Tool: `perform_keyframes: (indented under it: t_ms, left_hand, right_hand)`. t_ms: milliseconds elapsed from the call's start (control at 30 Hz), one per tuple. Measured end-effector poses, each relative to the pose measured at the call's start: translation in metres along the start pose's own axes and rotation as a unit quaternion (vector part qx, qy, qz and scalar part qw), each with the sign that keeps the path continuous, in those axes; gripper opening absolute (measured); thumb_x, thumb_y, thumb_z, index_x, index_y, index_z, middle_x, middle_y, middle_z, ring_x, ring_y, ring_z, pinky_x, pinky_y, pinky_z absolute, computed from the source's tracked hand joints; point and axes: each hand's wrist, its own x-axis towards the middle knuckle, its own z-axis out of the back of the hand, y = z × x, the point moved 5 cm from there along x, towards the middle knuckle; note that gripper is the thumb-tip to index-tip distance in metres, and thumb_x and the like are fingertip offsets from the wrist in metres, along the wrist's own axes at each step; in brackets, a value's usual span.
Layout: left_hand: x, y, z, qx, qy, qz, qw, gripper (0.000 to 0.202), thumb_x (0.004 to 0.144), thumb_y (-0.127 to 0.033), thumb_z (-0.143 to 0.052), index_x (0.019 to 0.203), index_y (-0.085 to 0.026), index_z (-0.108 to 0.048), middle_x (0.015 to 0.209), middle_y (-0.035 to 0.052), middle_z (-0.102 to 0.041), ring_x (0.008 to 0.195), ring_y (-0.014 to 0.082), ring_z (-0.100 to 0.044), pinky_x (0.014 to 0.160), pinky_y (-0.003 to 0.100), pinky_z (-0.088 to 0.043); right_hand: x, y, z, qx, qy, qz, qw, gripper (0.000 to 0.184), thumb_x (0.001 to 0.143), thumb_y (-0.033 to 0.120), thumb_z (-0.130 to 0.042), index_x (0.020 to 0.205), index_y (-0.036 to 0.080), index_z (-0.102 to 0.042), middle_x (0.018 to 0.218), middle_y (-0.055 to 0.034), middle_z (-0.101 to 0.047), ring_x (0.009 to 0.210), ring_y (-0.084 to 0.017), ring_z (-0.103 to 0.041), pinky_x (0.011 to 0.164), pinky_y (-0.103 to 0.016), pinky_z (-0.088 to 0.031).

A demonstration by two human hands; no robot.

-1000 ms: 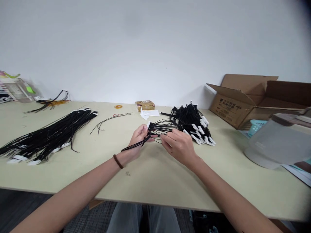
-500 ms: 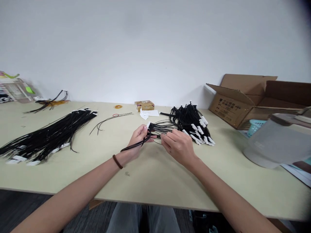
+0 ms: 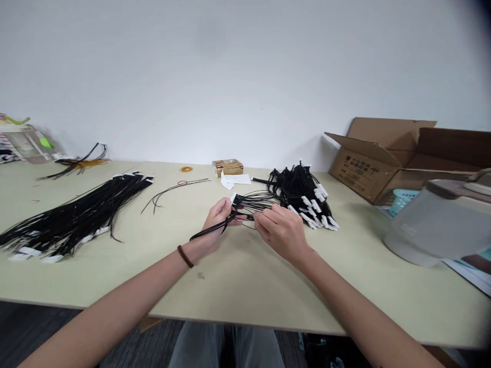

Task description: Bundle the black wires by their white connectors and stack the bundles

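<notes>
Between my hands, above the table, is a black wire harness (image 3: 251, 200) with a white connector at its left end. My left hand (image 3: 218, 220) is closed on it, the thumb at the connector, and a loop of the wires hangs back over the wrist. My right hand (image 3: 282, 230) pinches some of the black wires with fingers curled; the fingertips are partly hidden. Just behind the right hand lies a heap of bundled black harnesses (image 3: 297, 189) with white connectors. A long spread of similar black harnesses (image 3: 84, 214) rests on the left.
An open cardboard box (image 3: 356, 171) and a translucent jug (image 3: 433, 225) stand at the right, with a teal cup (image 3: 402, 200) between them. A small brown box (image 3: 228, 167), white paper (image 3: 238, 179) and a yellow ring (image 3: 186, 169) lie near the wall. Loose wires (image 3: 164, 194) lie left of centre.
</notes>
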Motion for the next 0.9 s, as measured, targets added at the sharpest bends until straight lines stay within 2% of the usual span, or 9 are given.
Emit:
perform_keyframes:
  t_ms: [467, 900]
  left_hand:
    - [-0.0007, 0.0007, -0.0009, -0.004, -0.011, 0.008, 1.0, 0.026, 0.077, -0.041, -0.055, 0.073, -0.017, -0.045, 0.075, 0.0002, -0.056, 0.068, 0.014, -0.061, 0.063, 0.027, -0.049]
    - [0.0, 0.0033, -0.0002, 0.004, -0.017, 0.007, 1.0, 0.027, 0.076, -0.042, -0.055, 0.071, -0.018, -0.043, 0.074, -0.0001, -0.054, 0.067, 0.013, -0.059, 0.061, 0.026, -0.049]
  right_hand:
    - [-0.0001, 0.0043, 0.001, -0.018, 0.005, 0.03, 0.999, 0.019, 0.084, 0.015, -0.048, 0.066, 0.019, -0.053, 0.054, 0.0024, -0.041, 0.057, -0.011, -0.032, 0.054, -0.027, -0.022]
    - [-0.0014, 0.0083, -0.0021, -0.015, 0.026, 0.049, 0.998, 0.024, 0.085, 0.012, -0.045, 0.062, 0.018, -0.049, 0.056, 0.0016, -0.039, 0.058, -0.012, -0.032, 0.055, -0.027, -0.023]
